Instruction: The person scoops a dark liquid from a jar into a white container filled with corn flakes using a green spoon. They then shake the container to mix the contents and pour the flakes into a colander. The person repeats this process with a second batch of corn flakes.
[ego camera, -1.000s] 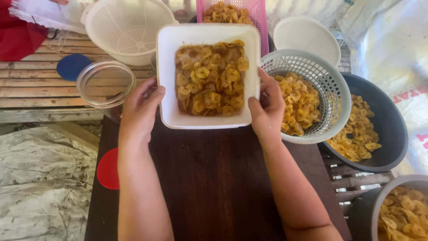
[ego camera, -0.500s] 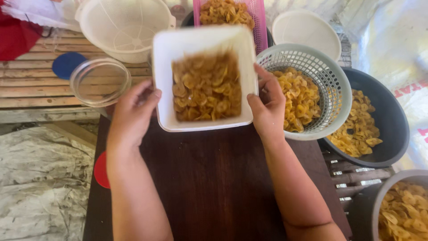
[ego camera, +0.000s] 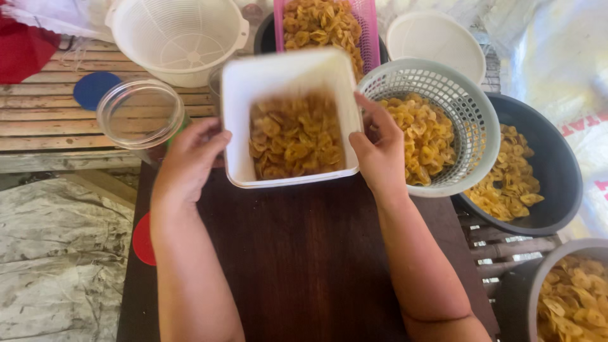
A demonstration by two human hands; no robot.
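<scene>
A white square tub (ego camera: 285,73) holding yellow banana chips (ego camera: 294,136) is lifted over the dark wooden board (ego camera: 304,253) and looks blurred with motion. My left hand (ego camera: 188,161) grips its left side and my right hand (ego camera: 380,149) grips its right side. The chips lie heaped toward the near wall of the tub, and its far half shows bare white.
Right of the tub stand a pale green mesh basket (ego camera: 465,104) of chips, a dark bowl (ego camera: 548,158) of chips and a grey bowl (ego camera: 557,278) at the lower right. Behind are a pink basket (ego camera: 366,25), a white colander (ego camera: 177,38), a white lid (ego camera: 437,38), a clear jar (ego camera: 139,114) and a blue lid (ego camera: 95,88).
The tub has been shaken or tilted toward me, and the chips have slid from spread across it into the near half. Both hands stay on its sides.
</scene>
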